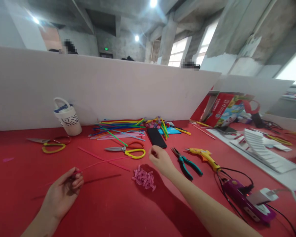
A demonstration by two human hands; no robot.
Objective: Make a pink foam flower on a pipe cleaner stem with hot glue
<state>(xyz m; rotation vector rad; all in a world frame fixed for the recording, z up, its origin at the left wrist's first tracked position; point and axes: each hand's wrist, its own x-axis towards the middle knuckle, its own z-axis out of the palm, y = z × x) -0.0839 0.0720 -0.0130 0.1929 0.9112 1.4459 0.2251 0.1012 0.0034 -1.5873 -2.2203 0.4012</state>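
My left hand is closed around a thin pink pipe cleaner, whose long end stretches right, above the table, to the yellow handle of a pair of scissors. Curled fingers on my right hand hover just right of those scissors; anything between them is hidden. Below it lies a small pile of short pink pipe cleaner pieces. Another pink pipe cleaner lies flat behind the held one. Teal-handled pliers rest to the right of my right hand.
Coloured pipe cleaners lie along the white partition, beside a black phone. A white cup and second scissors sit left. Rightward are a yellow glue gun, a purple power strip with cables, and a red box.
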